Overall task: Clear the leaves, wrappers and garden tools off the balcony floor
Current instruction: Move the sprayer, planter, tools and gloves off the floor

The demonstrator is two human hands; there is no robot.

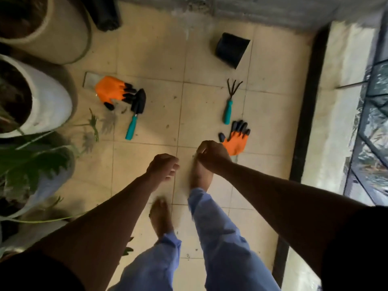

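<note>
On the beige tiled floor [159, 59] lie a trowel [136, 113] with a teal handle, a small black rake [230, 101] with a teal handle, and two orange gloves with black claw tips, one at the left [111, 91] and one at the right [237, 139]. A black plastic pot [231, 49] lies on its side farther off. My left hand [163, 166] and my right hand [212, 156] hover above the floor with curled fingers. Nothing shows in either hand. The right hand partly hides the right glove.
Large planters stand along the left: a beige one [54, 32] and a white one [48, 101], with green leaves [35, 160] spreading over the floor. A black bag [107, 13] is at the back. A raised ledge [340, 101] and railing run along the right. My bare feet are below.
</note>
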